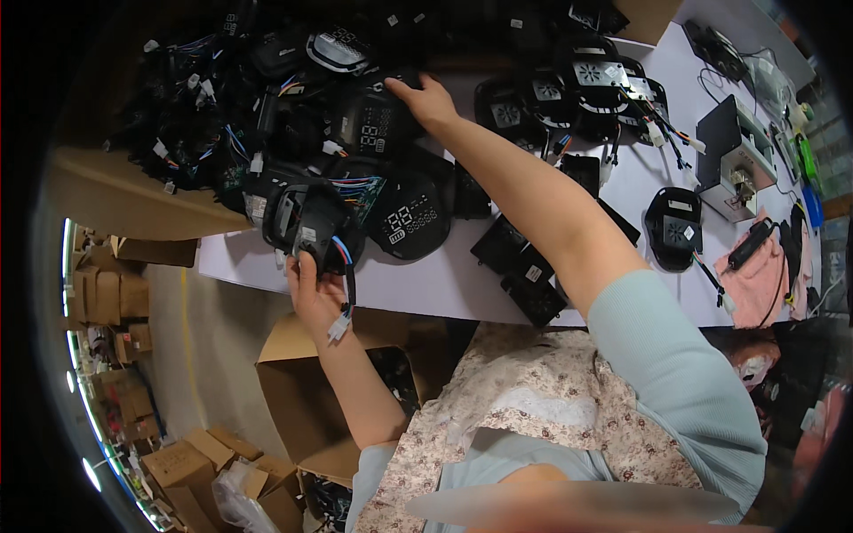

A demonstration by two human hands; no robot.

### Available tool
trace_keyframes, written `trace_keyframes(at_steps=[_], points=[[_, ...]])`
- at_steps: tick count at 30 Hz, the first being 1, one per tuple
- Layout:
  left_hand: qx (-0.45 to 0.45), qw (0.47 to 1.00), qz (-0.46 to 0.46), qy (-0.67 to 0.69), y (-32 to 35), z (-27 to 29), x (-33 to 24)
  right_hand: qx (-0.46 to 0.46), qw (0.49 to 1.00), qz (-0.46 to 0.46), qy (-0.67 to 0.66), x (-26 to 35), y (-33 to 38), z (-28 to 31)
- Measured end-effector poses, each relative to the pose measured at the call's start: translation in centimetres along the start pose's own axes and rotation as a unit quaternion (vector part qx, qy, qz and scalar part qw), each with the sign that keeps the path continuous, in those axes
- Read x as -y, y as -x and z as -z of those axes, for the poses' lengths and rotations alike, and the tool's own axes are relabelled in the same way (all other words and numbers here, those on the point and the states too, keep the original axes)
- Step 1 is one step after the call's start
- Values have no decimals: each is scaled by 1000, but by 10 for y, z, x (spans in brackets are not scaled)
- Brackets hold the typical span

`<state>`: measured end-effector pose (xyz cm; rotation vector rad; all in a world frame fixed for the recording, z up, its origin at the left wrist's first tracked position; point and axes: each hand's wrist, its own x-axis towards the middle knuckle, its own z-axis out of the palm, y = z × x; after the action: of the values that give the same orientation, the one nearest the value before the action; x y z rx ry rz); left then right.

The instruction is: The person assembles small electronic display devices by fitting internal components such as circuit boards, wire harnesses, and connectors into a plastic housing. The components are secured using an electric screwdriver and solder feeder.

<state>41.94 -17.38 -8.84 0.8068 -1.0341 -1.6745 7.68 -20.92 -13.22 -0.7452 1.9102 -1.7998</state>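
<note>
My left hand (317, 298) is closed on the lower edge of a black plastic display housing (306, 218), thumb on its near side. Red and blue wires with a white connector (339, 327) hang from that housing beside my wrist. Farther off, my right hand (433, 104) grips the upper right edge of a black digital display unit (369, 124), its face printed with pale digits and a battery symbol; some fingertips are hidden behind it. A similar rounded display panel (409, 218) lies face up on the table, right of the left-hand housing.
A heap of wired black units (191, 115) sits at the left by a cardboard flap (133, 200). Several finished-looking housings (551, 93) stand at the back. On the right are a metal box device (733, 160) and a pink cloth (755, 275). An open carton (302, 400) stands below the table edge.
</note>
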Motion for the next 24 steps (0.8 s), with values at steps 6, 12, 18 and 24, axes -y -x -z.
trace_keyframes(at_steps=[6,12,18,24], points=[[1,1000,-6,21,-9,2,1,-33,999,-18,22,12,34,-25],[5,1000,5,11,-25,0,4,-44,999,-13,-3,19,55,-37],[12,1000,-4,-11,-25,-18,5,-109,993,-37,-31,22,70,-59],[-34,999,-4,-2,-31,-14,9,-61,994,-85,-21,29,85,-61]])
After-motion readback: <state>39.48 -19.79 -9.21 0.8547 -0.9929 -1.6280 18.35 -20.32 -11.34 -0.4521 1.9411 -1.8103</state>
